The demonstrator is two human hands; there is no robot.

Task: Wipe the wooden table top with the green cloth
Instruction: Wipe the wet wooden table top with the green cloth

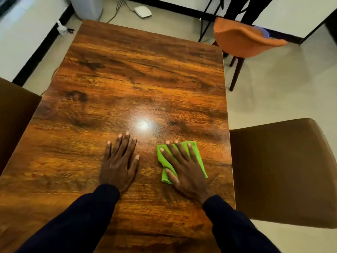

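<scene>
Since the green cloth [198, 156] is pinned flat beneath the right hand [184, 168], no reach is called for: cloth and hand are stacked together, close to the right edge of the counter [127, 70] and toward its near end. The right hand is laid open, fingers straight and spread, so the cloth is pressed down rather than gripped. The left hand [119, 161] is likewise laid flat and open on bare wood just beside it, and nothing is held. From the cloth, most of the surface is spread forward and leftward along the counter's long axis, so the coming stroke is judged to be owed that way.
</scene>
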